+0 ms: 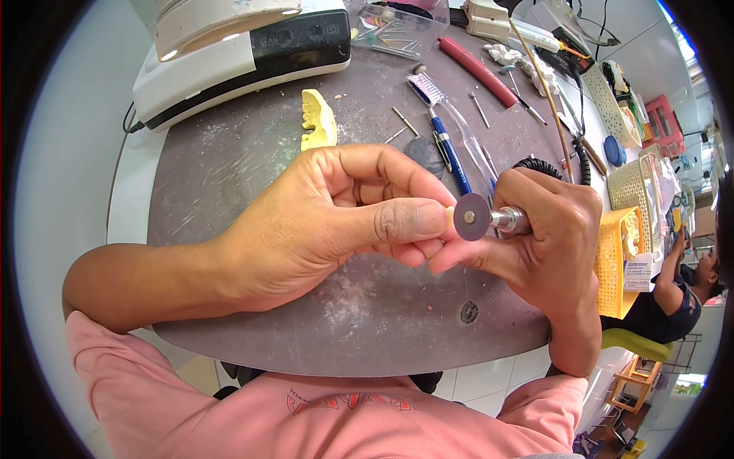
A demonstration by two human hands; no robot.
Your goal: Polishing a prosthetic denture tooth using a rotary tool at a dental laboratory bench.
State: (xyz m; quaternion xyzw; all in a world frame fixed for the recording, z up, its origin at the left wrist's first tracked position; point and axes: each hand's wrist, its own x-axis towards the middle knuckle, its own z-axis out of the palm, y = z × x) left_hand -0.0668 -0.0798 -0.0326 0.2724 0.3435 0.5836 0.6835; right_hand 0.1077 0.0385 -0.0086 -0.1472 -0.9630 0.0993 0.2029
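My left hand (336,218) is closed in a pinch, thumb against fingers, on a small pale yellow piece (449,217). Most of that piece is hidden by the thumb and the disc. My right hand (552,241) grips a rotary handpiece (514,220) with a metal nose. A dark round cutting disc (480,205) is mounted on its tip, right beside the yellow piece; I cannot tell whether they touch. My right thumb meets the left fingertips below the disc. Beyond my left hand lies a yellow dental plaster model (324,122) on the grey worktop (229,183).
A white and black machine (302,46) stands at the far left. A toothbrush (428,90), a blue pen (453,161), a red-handled tool (478,70) and several burs lie beyond my hands. To the right are a yellow basket (609,264) and a seated co-worker (677,302).
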